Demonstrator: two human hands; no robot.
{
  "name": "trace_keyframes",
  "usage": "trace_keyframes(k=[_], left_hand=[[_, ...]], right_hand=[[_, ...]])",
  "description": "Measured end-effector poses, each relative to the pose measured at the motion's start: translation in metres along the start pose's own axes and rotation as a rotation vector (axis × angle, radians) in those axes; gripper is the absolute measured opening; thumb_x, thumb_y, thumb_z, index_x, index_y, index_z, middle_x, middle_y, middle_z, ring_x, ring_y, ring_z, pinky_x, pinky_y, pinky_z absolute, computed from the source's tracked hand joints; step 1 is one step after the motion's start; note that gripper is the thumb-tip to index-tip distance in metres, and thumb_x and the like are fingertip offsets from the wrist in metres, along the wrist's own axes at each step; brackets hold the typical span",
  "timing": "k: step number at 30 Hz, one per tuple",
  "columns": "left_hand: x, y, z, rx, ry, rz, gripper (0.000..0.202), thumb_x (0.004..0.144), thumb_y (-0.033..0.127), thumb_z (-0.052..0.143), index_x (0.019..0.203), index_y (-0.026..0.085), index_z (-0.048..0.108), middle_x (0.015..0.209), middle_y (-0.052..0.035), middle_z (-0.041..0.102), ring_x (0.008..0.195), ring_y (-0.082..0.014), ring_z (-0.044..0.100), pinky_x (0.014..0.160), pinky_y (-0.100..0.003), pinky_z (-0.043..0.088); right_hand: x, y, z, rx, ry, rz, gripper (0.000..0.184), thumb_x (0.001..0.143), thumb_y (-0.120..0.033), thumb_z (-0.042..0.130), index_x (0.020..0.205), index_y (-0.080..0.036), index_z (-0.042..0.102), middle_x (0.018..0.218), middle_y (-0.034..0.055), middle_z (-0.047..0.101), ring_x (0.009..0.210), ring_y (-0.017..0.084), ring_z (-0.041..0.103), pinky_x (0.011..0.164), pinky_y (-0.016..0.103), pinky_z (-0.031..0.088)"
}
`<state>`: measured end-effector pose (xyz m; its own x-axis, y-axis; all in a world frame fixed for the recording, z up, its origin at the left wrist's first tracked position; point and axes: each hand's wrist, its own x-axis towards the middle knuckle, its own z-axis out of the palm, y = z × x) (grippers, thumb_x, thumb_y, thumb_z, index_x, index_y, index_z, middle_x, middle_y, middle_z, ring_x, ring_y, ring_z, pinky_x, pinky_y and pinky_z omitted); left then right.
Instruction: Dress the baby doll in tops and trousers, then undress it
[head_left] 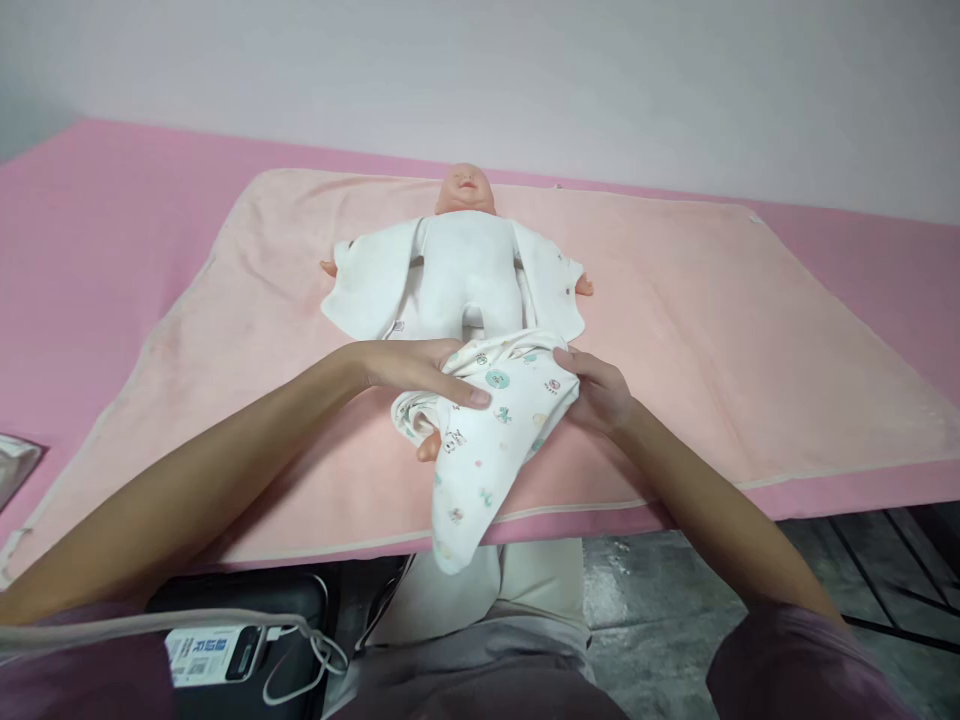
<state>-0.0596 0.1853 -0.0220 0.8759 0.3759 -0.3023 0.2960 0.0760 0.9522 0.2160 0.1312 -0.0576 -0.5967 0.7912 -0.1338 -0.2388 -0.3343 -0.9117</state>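
Note:
A baby doll [465, 250] lies on its back on a peach blanket [675, 330], head toward the wall, in a white body with an open white jacket spread to both sides. Patterned baby trousers [487, 420] cover its legs, and one doll foot [429, 447] pokes out below. My left hand [420, 368] grips the trousers' waistband on the left, thumb pressed on the cloth. My right hand [596, 390] pinches the waistband on the right. One trouser leg hangs over the bed's front edge.
The blanket lies on a pink bed sheet [97, 220] against a pale wall. A dark device with a label and white cable [247, 640] sits by my lap at the lower left. Grey floor [645, 600] shows at the right.

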Motion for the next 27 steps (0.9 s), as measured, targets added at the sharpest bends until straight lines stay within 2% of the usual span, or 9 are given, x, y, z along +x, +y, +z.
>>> trace_keyframes(k=[2, 7, 9, 12, 14, 18, 21, 23, 27], left_hand=[[0.001, -0.003, -0.003, 0.021, -0.020, 0.044, 0.054, 0.086, 0.057, 0.094, 0.120, 0.017, 0.079, 0.095, -0.0115, 0.083, 0.098, -0.0292, 0.082, 0.087, -0.036, 0.067], [0.004, -0.009, 0.001, -0.013, 0.161, 0.131, 0.043, 0.093, 0.049, 0.089, 0.121, 0.021, 0.073, 0.108, -0.0065, 0.081, 0.097, -0.0221, 0.080, 0.086, -0.030, 0.064], [0.004, -0.009, 0.001, -0.022, 0.141, 0.125, 0.044, 0.089, 0.051, 0.092, 0.116, 0.020, 0.076, 0.102, -0.0072, 0.082, 0.092, -0.0229, 0.080, 0.081, -0.031, 0.064], [0.002, -0.011, -0.001, -0.054, 0.049, 0.102, 0.054, 0.076, 0.057, 0.100, 0.106, 0.017, 0.080, 0.086, -0.0104, 0.081, 0.082, -0.0282, 0.080, 0.073, -0.035, 0.065], [0.002, -0.013, -0.003, -0.071, 0.042, 0.114, 0.060, 0.070, 0.060, 0.103, 0.105, 0.016, 0.081, 0.080, -0.0112, 0.080, 0.078, -0.0296, 0.079, 0.071, -0.037, 0.066], [0.004, -0.017, -0.004, -0.087, 0.135, 0.168, 0.066, 0.075, 0.072, 0.097, 0.104, 0.015, 0.080, 0.086, -0.0118, 0.081, 0.078, -0.0268, 0.079, 0.072, -0.037, 0.067], [0.004, -0.016, -0.001, -0.072, 0.118, 0.138, 0.059, 0.079, 0.071, 0.094, 0.096, 0.016, 0.081, 0.081, -0.0121, 0.080, 0.075, -0.0268, 0.078, 0.070, -0.038, 0.067], [0.002, -0.013, 0.001, -0.047, 0.022, 0.084, 0.052, 0.078, 0.066, 0.097, 0.092, 0.018, 0.083, 0.075, -0.0117, 0.078, 0.073, -0.0288, 0.078, 0.067, -0.039, 0.067], [0.000, -0.005, 0.003, 0.034, -0.159, 0.035, 0.038, 0.076, 0.055, 0.101, 0.084, 0.022, 0.084, 0.067, -0.0085, 0.075, 0.069, -0.0282, 0.076, 0.062, -0.037, 0.066]], right_hand=[[0.000, -0.002, 0.003, -0.031, -0.020, 0.042, 0.059, 0.092, -0.067, 0.083, 0.120, -0.015, 0.080, 0.100, 0.0100, 0.082, 0.099, 0.026, 0.078, 0.086, 0.034, 0.064], [-0.002, 0.000, -0.004, -0.229, -0.370, 0.227, 0.049, 0.079, -0.048, 0.101, 0.109, -0.015, 0.080, 0.092, 0.0042, 0.078, 0.083, 0.018, 0.071, 0.069, 0.025, 0.059], [-0.003, 0.000, -0.004, -0.217, -0.297, 0.152, 0.051, 0.080, -0.051, 0.100, 0.112, -0.016, 0.080, 0.095, 0.0049, 0.079, 0.086, 0.020, 0.073, 0.074, 0.028, 0.061], [-0.003, 0.002, -0.002, -0.122, -0.041, -0.026, 0.059, 0.088, -0.062, 0.089, 0.125, -0.018, 0.079, 0.104, 0.0085, 0.081, 0.100, 0.027, 0.077, 0.089, 0.037, 0.064], [-0.002, 0.004, 0.001, -0.112, 0.037, -0.046, 0.061, 0.089, -0.066, 0.086, 0.126, -0.019, 0.078, 0.105, 0.0090, 0.082, 0.102, 0.028, 0.077, 0.089, 0.038, 0.064], [-0.001, 0.007, 0.001, -0.233, -0.201, 0.105, 0.054, 0.088, -0.060, 0.092, 0.115, -0.016, 0.077, 0.101, 0.0069, 0.080, 0.093, 0.021, 0.073, 0.080, 0.031, 0.061], [-0.004, 0.005, 0.000, -0.264, -0.415, 0.125, 0.055, 0.080, -0.051, 0.101, 0.113, -0.016, 0.076, 0.099, 0.0048, 0.078, 0.091, 0.020, 0.072, 0.079, 0.029, 0.061], [-0.006, 0.003, 0.001, -0.264, -0.368, 0.087, 0.058, 0.079, -0.054, 0.101, 0.115, -0.016, 0.077, 0.098, 0.0050, 0.078, 0.090, 0.020, 0.073, 0.078, 0.030, 0.061], [-0.009, 0.000, 0.005, -0.233, -0.039, 0.003, 0.058, 0.094, -0.070, 0.084, 0.118, -0.018, 0.077, 0.105, 0.0082, 0.080, 0.095, 0.022, 0.074, 0.079, 0.030, 0.061]])
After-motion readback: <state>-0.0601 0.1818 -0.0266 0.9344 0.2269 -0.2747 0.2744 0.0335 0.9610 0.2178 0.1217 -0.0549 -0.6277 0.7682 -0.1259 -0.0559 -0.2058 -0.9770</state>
